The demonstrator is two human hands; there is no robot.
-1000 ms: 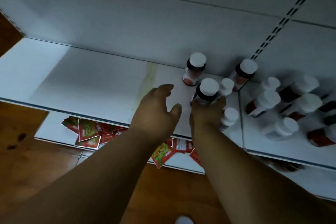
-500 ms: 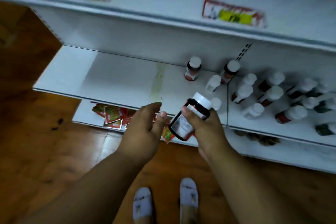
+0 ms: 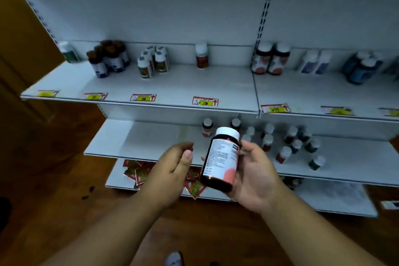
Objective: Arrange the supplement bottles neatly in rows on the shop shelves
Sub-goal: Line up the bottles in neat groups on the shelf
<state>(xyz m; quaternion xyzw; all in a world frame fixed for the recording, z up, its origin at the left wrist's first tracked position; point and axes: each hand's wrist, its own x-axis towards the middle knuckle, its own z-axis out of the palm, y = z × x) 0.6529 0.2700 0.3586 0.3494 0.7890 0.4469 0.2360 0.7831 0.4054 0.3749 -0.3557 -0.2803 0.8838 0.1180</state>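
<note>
My right hand (image 3: 254,177) holds a dark supplement bottle (image 3: 221,158) with a white cap and a white and pink label, lifted in front of the shelves and tilted. My left hand (image 3: 170,170) hovers just left of it with relaxed fingers, holding nothing. Two bottles of the same kind (image 3: 271,58) stand on the upper shelf (image 3: 194,86) at the right of the upright. Behind the held bottle, the lower shelf (image 3: 142,140) carries several mixed bottles (image 3: 287,147), some red, some green.
The upper shelf also holds dark blue-label bottles (image 3: 108,58), white bottles (image 3: 153,60), one red-label bottle (image 3: 201,56) and blue bottles (image 3: 360,67). Price tags (image 3: 205,101) line its front edge. Red sachets (image 3: 138,171) lie on the bottom shelf above a wooden floor (image 3: 43,179).
My right hand took the dark bottle off the lower shelf and raised it. The view swung upward, and the upper shelf came into sight. My left hand stays empty beside the bottle.
</note>
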